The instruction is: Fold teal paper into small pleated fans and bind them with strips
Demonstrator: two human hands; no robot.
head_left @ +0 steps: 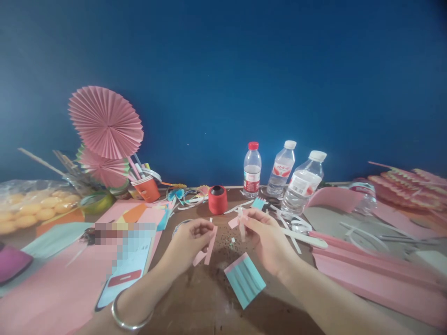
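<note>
Hands [195,237] [260,232] pinching pink paper strips [210,245] [241,224]; blue-green square [245,280] between forearms; bottles [252,174] behind.

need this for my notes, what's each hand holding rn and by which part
The left hand pinches pink paper strips near their top ends. The right hand pinches a small pink and white strip piece; which part is unclear.

- One red container [218,204]
- Three capped bottles [281,170] to its right
- Two round pleated fans [106,122] to its left
- One orange cup [148,189], also left
- One phone [131,266], nearer left
</note>
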